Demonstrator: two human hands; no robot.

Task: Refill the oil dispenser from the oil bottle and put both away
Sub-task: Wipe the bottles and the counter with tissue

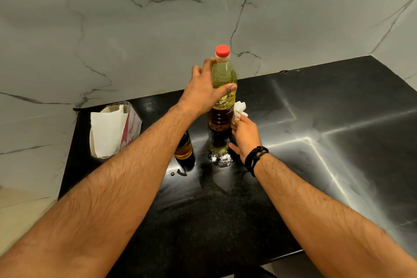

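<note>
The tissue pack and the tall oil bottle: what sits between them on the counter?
In the head view, the left forearm crosses that stretch, and the small oil dispenser stands there, partly hidden beneath it.

You are looking at a moderately lit scene with a cool, greenish cast. Light falls from above and bounces hard off the glossy black stone countertop (338, 133), where bright streaks cross in white lines and wash out the surface on your right. The clear plastic oil bottle with the red cap (222, 97) glows yellow in its upper half, and its base throws small white glints. A soft shadow pools on the counter in front of it. The grey-veined white marble wall (112, 40) is evenly lit, without glare. Wide-angle distortion bends the counter edges and stretches your forearms toward the bottom corners. Focus is fairly sharp at centre, softer at the margins.
</note>
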